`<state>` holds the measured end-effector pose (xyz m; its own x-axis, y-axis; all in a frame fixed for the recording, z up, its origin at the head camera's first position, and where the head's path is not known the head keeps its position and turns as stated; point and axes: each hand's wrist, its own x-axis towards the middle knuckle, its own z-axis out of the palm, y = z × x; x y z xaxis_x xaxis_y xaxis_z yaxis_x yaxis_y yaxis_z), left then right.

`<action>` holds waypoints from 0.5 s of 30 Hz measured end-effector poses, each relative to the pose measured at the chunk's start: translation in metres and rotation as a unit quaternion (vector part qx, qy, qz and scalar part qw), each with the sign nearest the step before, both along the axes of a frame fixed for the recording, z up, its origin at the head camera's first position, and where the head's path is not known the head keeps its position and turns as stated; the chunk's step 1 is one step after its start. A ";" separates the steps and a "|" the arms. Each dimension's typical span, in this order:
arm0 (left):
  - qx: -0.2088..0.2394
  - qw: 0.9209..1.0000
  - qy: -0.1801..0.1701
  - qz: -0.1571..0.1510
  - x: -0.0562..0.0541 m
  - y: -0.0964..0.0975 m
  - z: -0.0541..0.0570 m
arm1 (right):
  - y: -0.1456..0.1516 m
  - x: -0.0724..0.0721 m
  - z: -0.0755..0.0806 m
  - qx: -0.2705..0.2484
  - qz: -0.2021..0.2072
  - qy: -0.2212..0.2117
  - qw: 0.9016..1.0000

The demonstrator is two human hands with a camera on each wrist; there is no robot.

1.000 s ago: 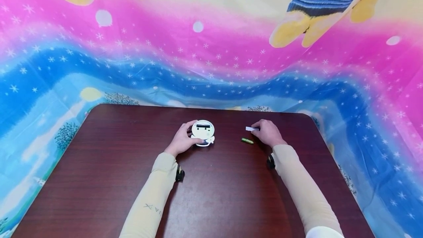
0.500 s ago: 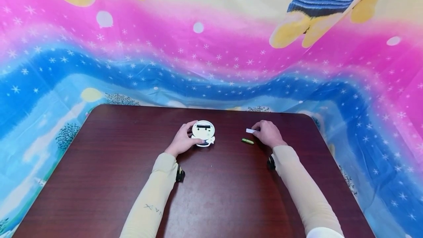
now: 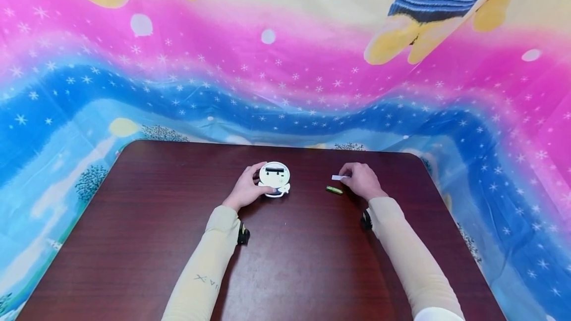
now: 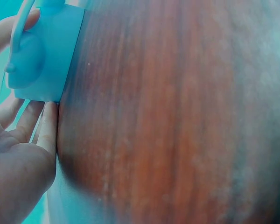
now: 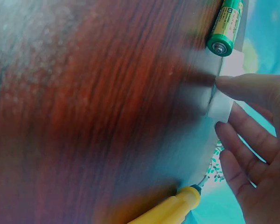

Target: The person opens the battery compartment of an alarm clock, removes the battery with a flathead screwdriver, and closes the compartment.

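Observation:
My left hand (image 3: 244, 189) grips a round white device (image 3: 280, 180) by its left side, thumb in front and fingers behind. The device stands on the table, its face bearing a dark rectangular slot, with a curved handle-like piece low down. In the left wrist view its body (image 4: 60, 46) looks boxy and blue-tinted. Farther right, my right hand (image 3: 362, 181) pinches a small flat white strip (image 5: 221, 106) between thumb and fingers, low over the table. A green battery (image 5: 226, 25) lies beside the strip, just in front of it in the head view.
A screwdriver with a yellow handle (image 5: 170, 210) lies near the right hand in the right wrist view; in the head view it is hidden. The brown table (image 3: 285, 261) ends at a rounded back edge against a colourful printed cloth (image 3: 267, 83).
The white strip has shifted slightly toward the near side and turned a little in my right fingers. My left hand and the white device have stayed in place.

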<state>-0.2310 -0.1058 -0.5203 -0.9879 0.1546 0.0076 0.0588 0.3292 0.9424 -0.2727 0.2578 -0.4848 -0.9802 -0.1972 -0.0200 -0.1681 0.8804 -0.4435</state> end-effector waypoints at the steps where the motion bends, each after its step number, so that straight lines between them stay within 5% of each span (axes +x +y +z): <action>1: 0.000 1.000 0.000 0.000 0.000 0.000 0.000 | 0.000 0.000 0.000 -0.005 0.003 -0.001 1.000; 15: 0.001 1.000 0.001 0.000 0.000 0.000 0.001 | -0.007 -0.005 0.003 -0.044 0.024 0.032 0.998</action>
